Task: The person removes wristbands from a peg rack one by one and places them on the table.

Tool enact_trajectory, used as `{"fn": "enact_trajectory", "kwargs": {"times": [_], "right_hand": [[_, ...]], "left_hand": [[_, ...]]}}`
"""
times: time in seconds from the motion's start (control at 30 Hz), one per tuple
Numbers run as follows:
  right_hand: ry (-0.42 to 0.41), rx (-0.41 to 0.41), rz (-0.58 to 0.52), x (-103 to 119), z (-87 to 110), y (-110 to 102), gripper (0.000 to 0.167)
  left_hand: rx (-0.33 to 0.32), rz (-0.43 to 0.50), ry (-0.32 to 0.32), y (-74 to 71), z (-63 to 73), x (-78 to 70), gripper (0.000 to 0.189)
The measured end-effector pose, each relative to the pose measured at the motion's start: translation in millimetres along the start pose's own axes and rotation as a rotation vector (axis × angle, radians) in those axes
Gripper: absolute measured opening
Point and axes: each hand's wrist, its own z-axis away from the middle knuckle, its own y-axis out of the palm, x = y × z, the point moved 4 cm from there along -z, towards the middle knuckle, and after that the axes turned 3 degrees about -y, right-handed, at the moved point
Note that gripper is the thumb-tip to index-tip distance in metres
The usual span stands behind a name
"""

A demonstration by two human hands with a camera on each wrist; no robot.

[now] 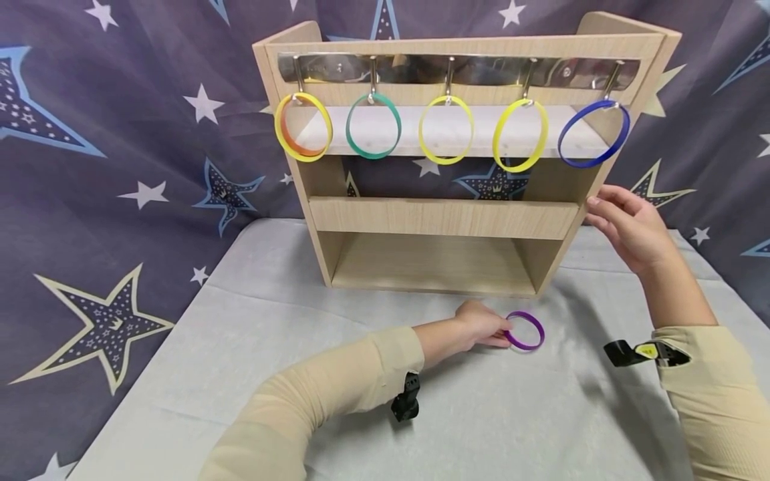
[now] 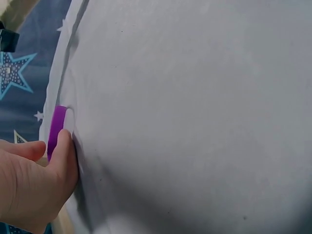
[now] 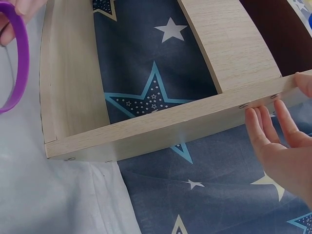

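My left hand (image 1: 480, 325) pinches a thin purple ring (image 1: 525, 348) by its left side, just above the cloth in front of the shelf. In the left wrist view thumb and fingertips meet at the purple ring (image 2: 57, 122). My right hand (image 1: 631, 224) touches the right side panel of the wooden shelf (image 1: 445, 217). The right wrist view shows its fairly straight fingers (image 3: 261, 126) against the panel's outer face, the thumb near the front edge. From the metal hook rail (image 1: 415, 70) hang a yellow-and-orange ring (image 1: 329, 127), a green ring (image 1: 399, 123), two yellow rings (image 1: 472, 127) and a blue ring (image 1: 625, 130).
A light grey cloth (image 1: 240, 374) covers the table under the shelf. Behind hangs a dark curtain (image 1: 144, 133) printed with stars. The shelf has a white upper board (image 1: 397, 143) and an open lower compartment (image 1: 427, 264). Black cameras (image 1: 406, 399) are strapped at both wrists.
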Motion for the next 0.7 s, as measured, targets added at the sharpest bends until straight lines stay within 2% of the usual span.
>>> {"fn": "enact_trajectory", "kwargs": {"times": [0.33,0.53,0.7], "right_hand": [[0.020,-0.008,0.021,-0.1,2.1,-0.9,0.020],[0.004,0.021,0.010,0.3,0.2,0.4,0.022],[0.010,0.009,0.005,0.2,-0.4,0.3,0.021]], "left_hand": [[-0.022,-0.088,0.026,-4.1,7.0,-2.4,0.010],[-0.008,-0.104,0.057,-1.8,8.7,0.5,0.011],[-0.003,-0.115,0.073,-1.0,6.6,0.9,0.013]]}}
